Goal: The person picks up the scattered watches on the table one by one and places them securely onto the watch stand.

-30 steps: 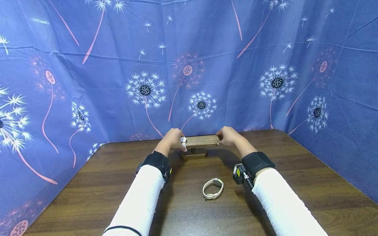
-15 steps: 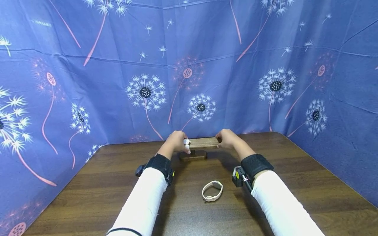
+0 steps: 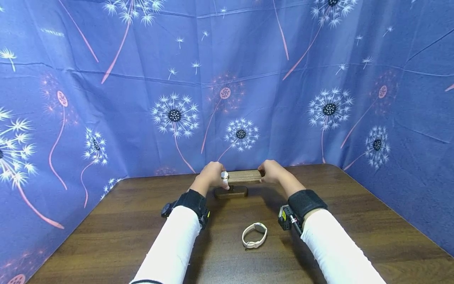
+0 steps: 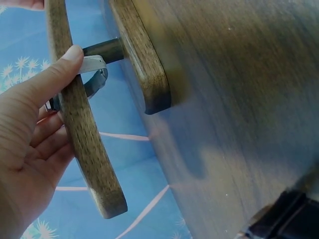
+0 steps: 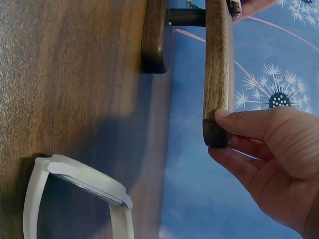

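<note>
A wooden watch stand has a horizontal bar on a short post above an oval base. Looped around the bar is a wristwatch with a white strap. My left hand holds this watch on the bar, thumb on the strap and fingers behind; in the left wrist view the bar's left end sticks out past the hand. At the opposite end, my right hand pinches the bar between thumb and fingers. Nearer me, a second watch with a cream strap lies on the table.
The brown wooden table ends at a blue curtain printed with dandelions, close behind the stand. Wrist cameras on black bands sit on both forearms.
My left hand has shifted slightly right along the bar with the watch. My right hand keeps its grip on the bar's end. The head view has tilted up a little.
</note>
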The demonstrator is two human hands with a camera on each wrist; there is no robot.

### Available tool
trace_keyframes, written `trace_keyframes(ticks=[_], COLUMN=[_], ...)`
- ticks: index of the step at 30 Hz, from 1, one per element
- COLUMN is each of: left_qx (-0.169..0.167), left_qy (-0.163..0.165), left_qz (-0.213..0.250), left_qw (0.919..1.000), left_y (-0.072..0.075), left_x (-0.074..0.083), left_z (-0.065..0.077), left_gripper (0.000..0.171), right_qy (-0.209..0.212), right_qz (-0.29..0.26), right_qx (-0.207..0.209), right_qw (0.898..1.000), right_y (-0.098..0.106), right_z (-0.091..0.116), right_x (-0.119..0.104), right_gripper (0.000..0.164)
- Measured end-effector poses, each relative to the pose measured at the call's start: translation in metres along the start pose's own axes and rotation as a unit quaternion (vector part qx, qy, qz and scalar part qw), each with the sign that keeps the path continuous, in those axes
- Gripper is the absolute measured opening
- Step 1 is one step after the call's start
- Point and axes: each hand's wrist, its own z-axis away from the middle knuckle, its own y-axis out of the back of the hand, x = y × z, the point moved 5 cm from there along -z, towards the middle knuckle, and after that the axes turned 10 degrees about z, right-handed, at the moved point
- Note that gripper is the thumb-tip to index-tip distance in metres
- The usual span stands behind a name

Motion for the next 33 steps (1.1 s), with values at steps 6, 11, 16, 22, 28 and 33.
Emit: trace_keyframes(ticks=[6,11,16,22,28,33], left_qx=[-0.002,-0.002,-0.001,-0.006,0.001,0.011], left_qy=[-0.006,0.007,0.012,-0.011,-0.018,-0.018], left_qz=[0.004,0.009,0.018,0.013,0.029,0.058], left_qw=[1.0000,0.9999,0.9998,0.9998,0.9994,0.9981], left_y=[-0.001,-0.001,-0.002,0.000,0.019,0.040], left_x=[-0.001,-0.001,-0.002,-0.007,-0.019,-0.033], left_z=[0.000,0.001,0.001,0.004,0.017,0.036], left_gripper=[0.046,0.048,0.045,0.055,0.063,0.057], right_qy=[-0.023,-0.014,-0.008,-0.013,-0.013,0.030], right_qz=[-0.014,-0.001,0.012,-0.001,-0.014,-0.030], right_qx=[-0.027,-0.024,-0.014,-0.027,-0.010,0.038], right_qw=[0.999,1.000,1.000,1.000,1.000,0.998], right_y=[0.002,0.004,0.004,0.003,0.012,0.018], right_z=[0.001,0.000,-0.002,0.001,0.008,0.019], right_x=[-0.001,-0.002,-0.002,-0.002,-0.006,-0.018], right_gripper=[0.046,0.046,0.046,0.045,0.040,0.036])
